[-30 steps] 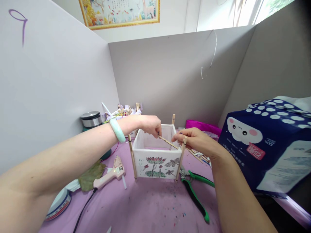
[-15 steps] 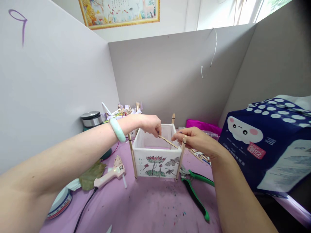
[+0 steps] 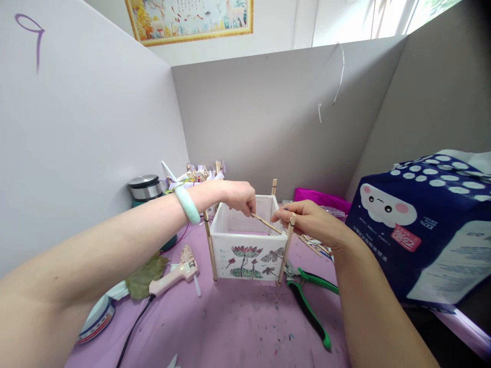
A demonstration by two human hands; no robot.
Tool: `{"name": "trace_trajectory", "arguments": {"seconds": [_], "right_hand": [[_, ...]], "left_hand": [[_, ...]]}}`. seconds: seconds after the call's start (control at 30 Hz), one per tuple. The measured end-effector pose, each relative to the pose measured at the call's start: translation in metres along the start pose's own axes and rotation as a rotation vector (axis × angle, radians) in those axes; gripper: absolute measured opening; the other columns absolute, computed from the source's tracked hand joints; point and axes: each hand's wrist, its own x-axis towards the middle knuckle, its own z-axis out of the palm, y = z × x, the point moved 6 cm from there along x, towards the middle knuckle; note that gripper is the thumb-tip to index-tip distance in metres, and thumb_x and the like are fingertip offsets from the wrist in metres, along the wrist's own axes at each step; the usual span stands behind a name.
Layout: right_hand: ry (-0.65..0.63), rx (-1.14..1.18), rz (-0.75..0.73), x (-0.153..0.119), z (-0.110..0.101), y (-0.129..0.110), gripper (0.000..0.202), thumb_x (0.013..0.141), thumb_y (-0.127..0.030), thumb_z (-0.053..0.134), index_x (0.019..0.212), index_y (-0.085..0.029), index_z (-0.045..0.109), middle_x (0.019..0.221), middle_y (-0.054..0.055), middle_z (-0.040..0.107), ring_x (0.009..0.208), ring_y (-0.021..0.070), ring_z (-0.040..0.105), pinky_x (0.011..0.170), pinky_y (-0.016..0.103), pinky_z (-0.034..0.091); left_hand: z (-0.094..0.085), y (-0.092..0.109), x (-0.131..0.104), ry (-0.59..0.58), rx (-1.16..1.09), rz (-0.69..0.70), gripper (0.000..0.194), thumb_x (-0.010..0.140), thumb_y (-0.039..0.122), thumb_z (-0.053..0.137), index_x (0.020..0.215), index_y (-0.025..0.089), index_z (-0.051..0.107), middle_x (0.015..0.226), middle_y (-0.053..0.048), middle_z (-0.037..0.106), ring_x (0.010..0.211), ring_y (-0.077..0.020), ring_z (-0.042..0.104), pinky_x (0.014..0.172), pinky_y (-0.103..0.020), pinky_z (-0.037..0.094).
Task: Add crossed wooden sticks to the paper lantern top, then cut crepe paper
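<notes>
A white, open-topped box (image 3: 226, 255) with a lotus drawing on its front stands on the purple cloth, wooden posts at its corners. Above its opening, my left hand (image 3: 241, 198) pinches one end of a thin wooden stick (image 3: 266, 223); the stick slants down to the right, toward the front right corner. My right hand (image 3: 301, 217) is at the box's right rim, beside the front right post (image 3: 287, 248), with thumb and fingers close together. What those fingers grip, if anything, is too small to make out.
Left of the box lie a pink glue gun (image 3: 174, 276), a dried leaf (image 3: 146, 278) and a tape roll (image 3: 97, 319). Green-handled pliers (image 3: 309, 312) lie to the right. A blue package (image 3: 383, 245) stands far right, a flask (image 3: 144, 189) at back left.
</notes>
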Motion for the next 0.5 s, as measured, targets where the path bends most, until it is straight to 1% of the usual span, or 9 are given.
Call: {"name": "trace_trajectory", "arguments": {"seconds": [0.1, 0.27, 0.4, 0.5], "right_hand": [[-0.008, 0.010, -0.003, 0.0005, 0.0007, 0.0008, 0.029, 0.079, -0.043, 0.055, 0.077, -0.019, 0.070, 0.057, -0.004, 0.039, 0.051, 0.0084, 0.030, 0.046, 0.024, 0.021], [-0.013, -0.010, 0.015, 0.0009, 0.0008, 0.0009, 0.030, 0.079, -0.044, 0.055, 0.078, -0.018, 0.069, 0.057, -0.004, 0.039, 0.052, 0.0088, 0.031, 0.047, 0.024, 0.022], [-0.004, -0.024, 0.027, -0.0002, -0.0002, 0.0011, 0.031, 0.078, -0.046, 0.056, 0.079, -0.017, 0.069, 0.057, -0.004, 0.039, 0.053, 0.0090, 0.031, 0.048, 0.024, 0.022], [0.005, -0.026, 0.032, -0.0004, -0.0017, 0.0022, 0.030, 0.077, -0.045, 0.057, 0.081, -0.018, 0.069, 0.058, -0.003, 0.041, 0.053, 0.0093, 0.032, 0.048, 0.024, 0.023]], "left_hand": [[0.0010, -0.0029, 0.0010, -0.001, -0.007, -0.007, 0.030, 0.077, 0.021, 0.062, 0.104, 0.025, 0.073, 0.091, 0.000, 0.075, 0.066, -0.0108, 0.058, 0.064, -0.022, 0.042], [-0.0002, -0.0002, -0.0004, 0.029, -0.028, 0.000, 0.028, 0.076, 0.021, 0.062, 0.100, 0.026, 0.074, 0.088, 0.001, 0.075, 0.066, -0.0112, 0.058, 0.063, -0.022, 0.041], [-0.0013, 0.0007, -0.0017, 0.039, -0.016, -0.024, 0.034, 0.075, 0.022, 0.064, 0.108, 0.025, 0.071, 0.088, -0.001, 0.074, 0.068, -0.0125, 0.059, 0.065, -0.023, 0.042], [-0.0059, -0.0020, -0.0070, 0.038, -0.042, -0.047, 0.040, 0.076, 0.031, 0.064, 0.115, 0.023, 0.067, 0.093, -0.002, 0.073, 0.065, -0.0120, 0.059, 0.064, -0.023, 0.042]]}}
